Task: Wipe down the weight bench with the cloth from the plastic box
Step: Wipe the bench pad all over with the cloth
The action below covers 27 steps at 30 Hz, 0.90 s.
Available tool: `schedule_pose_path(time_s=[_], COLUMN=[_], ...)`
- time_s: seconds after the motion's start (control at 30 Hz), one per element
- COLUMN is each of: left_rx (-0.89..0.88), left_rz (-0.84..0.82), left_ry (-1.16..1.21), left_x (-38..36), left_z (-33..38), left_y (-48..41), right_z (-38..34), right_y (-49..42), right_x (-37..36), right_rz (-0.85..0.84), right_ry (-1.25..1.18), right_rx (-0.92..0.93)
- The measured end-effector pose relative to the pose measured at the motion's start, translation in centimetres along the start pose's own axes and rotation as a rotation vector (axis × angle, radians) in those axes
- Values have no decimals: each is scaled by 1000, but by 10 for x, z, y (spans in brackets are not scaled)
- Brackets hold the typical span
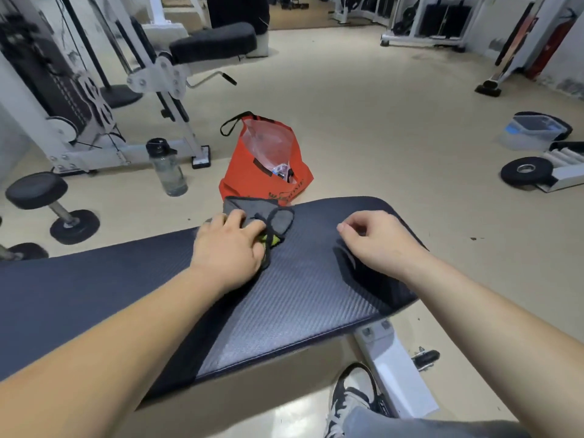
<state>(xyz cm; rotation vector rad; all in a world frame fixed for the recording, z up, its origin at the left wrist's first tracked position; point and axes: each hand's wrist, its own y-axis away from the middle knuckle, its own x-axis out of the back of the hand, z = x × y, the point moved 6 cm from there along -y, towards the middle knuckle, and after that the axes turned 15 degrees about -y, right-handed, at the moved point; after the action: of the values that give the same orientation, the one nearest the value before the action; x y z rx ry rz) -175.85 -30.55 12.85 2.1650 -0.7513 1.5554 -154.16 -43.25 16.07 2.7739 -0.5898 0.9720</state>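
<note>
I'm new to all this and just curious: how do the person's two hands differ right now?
The left hand grips the grey cloth, bunching it; the right hand holds nothing. On the weight bench, the left hand is at the far edge and the right hand nearer the rounded end. The left hand's fingers dig into the cloth; the right hand's curl loosely. Both hands are bare.

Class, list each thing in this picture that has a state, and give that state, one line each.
weight bench: pad flat
cloth: bunched on the pad
left hand: grips the cloth
right hand: loosely curled, holding nothing
red bag: open, on the floor
water bottle: upright, capped
plastic box: on the floor; lid unclear
</note>
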Motion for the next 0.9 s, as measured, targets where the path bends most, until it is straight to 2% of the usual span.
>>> schedule_pose_path(time_s=[0.1, 0.2, 0.27, 0.33, 0.43, 0.5, 0.57, 0.63, 0.7, 0.77, 0.8, 0.9], left_rx=[-4, -264, -401, -303, 92, 246, 225, 44, -226, -358, -327, -35], left_rz=[109, 273, 293, 245, 38, 10, 112, 196, 177, 87, 59, 97], left_ry=[40, 156, 130, 47, 62, 82, 69, 164, 318, 492, 549, 490], left_x=[7, 18, 18, 6, -14, -16, -9, 0, 3, 8, 7, -3], left_z=[28, 54, 39, 7, -48, -49, -25, 4, 11, -15, -35, -103], left_y=[48, 108, 110, 86, 54, 62, 87, 118, 138, 146, 149, 158], right_z=[-18, -31, -36, -40, -50, -58, -72, -90, -107, -116, -116, -119], right_y=[-2, -7, -11, -13, -13, -14, -14, -10, 0, 16, 26, 56], right_x=[-15, -29, -38, -45, -53, -60, -67, -76, -89, -108, -118, -144], right_rz=[-76, -108, -132, -157, -204, -220, -238, -261, -324, -441, -505, -592], right_ry=[15, 62, 96, 109, 112, 98, 91, 77, 94, 138, 176, 379], right_rx=[37, 61, 64, 60, 77, 104, 139, 194, 276, 350, 372, 496])
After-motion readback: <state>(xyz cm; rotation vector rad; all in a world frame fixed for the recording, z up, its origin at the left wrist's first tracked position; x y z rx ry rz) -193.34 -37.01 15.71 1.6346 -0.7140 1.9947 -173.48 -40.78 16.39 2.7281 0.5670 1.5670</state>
